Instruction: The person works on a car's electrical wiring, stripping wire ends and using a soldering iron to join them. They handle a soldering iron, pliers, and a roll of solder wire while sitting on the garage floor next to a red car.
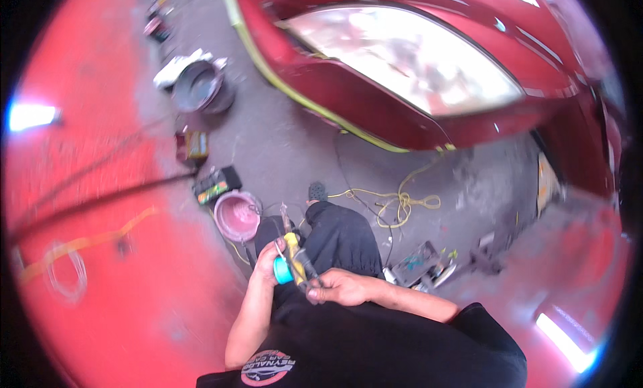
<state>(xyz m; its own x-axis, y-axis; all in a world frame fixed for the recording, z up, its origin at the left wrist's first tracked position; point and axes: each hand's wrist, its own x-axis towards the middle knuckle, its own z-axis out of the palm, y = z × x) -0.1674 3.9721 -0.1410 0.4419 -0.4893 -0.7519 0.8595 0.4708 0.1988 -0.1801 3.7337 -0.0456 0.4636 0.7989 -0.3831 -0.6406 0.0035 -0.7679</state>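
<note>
The left hand [268, 262] has its fingers curled around a round blue-green roll [282, 271], and its thumb side is up against a yellow tool [293, 246]. The tool is in front of the person's black shirt [375, 348], over the dark pants [343, 232], and its thin tip points away from the body. The right hand [340, 287] is at the low end of the tool, with its fingers bent in beside a dark cord [309, 266]. It is too small and blurry there, so I cannot tell if those fingers are closed on the tool or on the cord.

The gray floor [288, 137] carries many things. Along its left edge are a black bucket [220, 101] with a white cloth [175, 68] just beside it, then a small red and yellow can [195, 145], a black and green box [214, 187] and a pink bucket [218, 219]. A yellow cord [365, 191] lies in loops past the knees. A dark tray [410, 266] sits to the right of the legs. At the far edge is a red car [362, 103] with a big shiny lamp [408, 59].
</note>
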